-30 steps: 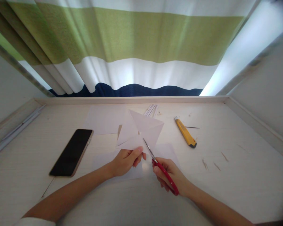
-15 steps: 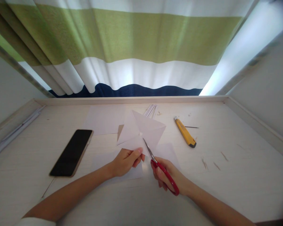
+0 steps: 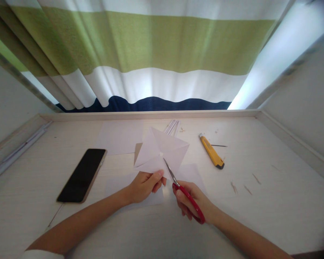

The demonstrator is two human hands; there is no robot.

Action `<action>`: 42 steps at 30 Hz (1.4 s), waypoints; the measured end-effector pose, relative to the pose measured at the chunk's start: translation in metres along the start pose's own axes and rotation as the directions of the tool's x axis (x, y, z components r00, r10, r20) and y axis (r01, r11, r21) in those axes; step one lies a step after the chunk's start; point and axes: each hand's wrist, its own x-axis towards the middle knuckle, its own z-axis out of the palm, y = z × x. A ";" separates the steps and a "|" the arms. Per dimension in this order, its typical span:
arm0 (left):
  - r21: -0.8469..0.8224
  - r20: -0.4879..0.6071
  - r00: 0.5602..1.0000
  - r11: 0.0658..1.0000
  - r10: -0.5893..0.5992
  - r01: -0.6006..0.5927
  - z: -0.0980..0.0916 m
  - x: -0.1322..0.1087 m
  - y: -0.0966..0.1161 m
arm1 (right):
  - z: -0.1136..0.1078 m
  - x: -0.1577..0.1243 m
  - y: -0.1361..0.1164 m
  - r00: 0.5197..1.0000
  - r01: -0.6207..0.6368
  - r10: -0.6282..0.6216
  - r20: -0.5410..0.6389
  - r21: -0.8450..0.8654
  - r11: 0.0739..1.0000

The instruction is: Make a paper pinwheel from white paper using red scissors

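Observation:
My left hand (image 3: 145, 184) pinches the near edge of a white sheet of paper (image 3: 169, 142) between thumb and fingers. The sheet is roughly square, with lines running from its corners toward a small pale spot or hole at the middle. My right hand (image 3: 191, 203) is closed around the red handles of a pair of scissors (image 3: 189, 199). Their metal blades lie over the near part of the sheet, tips pointing at its middle, and look nearly closed. Whether the paper lies between the blades I cannot tell.
A black phone (image 3: 82, 175) lies on the white table (image 3: 280, 151) at left. Flat paper (image 3: 118, 138) and folded white strips (image 3: 173, 126) lie behind. To the right are a yellow utility knife (image 3: 212, 151), a thin dark stick (image 3: 220, 145) and several shavings (image 3: 247, 190). A striped curtain (image 3: 164, 43) hangs beyond.
Hardly anything differs. The sheet's far corner and right corner have shifted very slightly; both hands and the scissors keep their places.

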 end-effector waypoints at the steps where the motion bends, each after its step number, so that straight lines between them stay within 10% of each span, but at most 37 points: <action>1: 0.001 0.001 1.000 1.000 -0.001 0.001 0.000 0.000 0.000 | 0.000 0.000 0.000 1.000 -0.001 0.001 0.001 0.002 1.000; 28: -0.016 0.020 1.000 1.000 0.003 -0.003 -0.001 0.001 -0.002 | 0.002 0.000 0.004 0.999 -0.032 0.032 -0.003 0.004 0.999; 35: -0.015 -0.001 0.999 0.999 0.043 -0.043 -0.002 0.004 -0.003 | -0.010 0.001 -0.009 0.997 -0.080 0.078 -0.015 -0.231 0.970; 39: -0.007 -0.023 0.998 0.998 0.066 -0.066 -0.003 0.007 -0.004 | -0.040 0.003 -0.022 0.966 -0.162 -0.067 -0.248 -0.789 0.593; 42: -0.002 -0.025 0.997 0.997 0.076 -0.076 -0.001 0.009 -0.008 | -0.063 0.007 -0.022 0.838 -0.423 -0.233 -0.493 -0.857 0.295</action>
